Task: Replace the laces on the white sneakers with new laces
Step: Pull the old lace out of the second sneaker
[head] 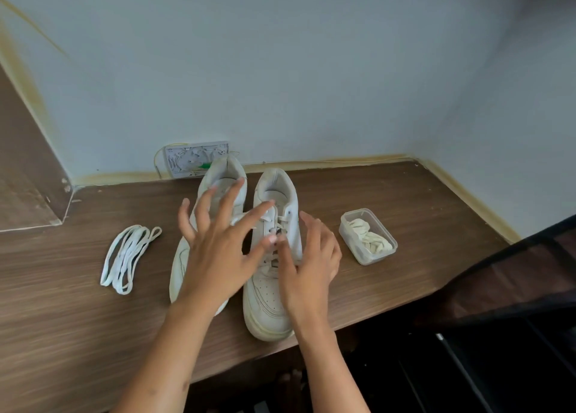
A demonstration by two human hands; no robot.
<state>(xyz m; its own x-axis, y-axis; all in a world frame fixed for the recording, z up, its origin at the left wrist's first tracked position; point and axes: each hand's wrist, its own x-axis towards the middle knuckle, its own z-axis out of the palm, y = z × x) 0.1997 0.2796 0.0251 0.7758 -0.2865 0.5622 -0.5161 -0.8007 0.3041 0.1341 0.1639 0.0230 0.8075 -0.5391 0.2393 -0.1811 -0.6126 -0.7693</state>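
Two white sneakers stand side by side on the wooden table (405, 225), toes toward me. The left sneaker (224, 175) is mostly hidden behind my left hand (218, 250), which hovers over it with fingers spread and straight, holding nothing. The right sneaker (268, 306) carries a lace across its upper eyelets. My right hand (308, 266) rests against that shoe's lacing, fingers loosely bent beside the lace (285, 219); whether it pinches the lace is unclear. A bundle of white laces (124, 256) lies on the table to the left.
A small clear plastic tub (367, 236) holding yellowed laces sits right of the sneakers. A white wall box (190, 160) with wires stands behind the shoes. The table's front edge runs near the right shoe's toe; dark furniture lies below right.
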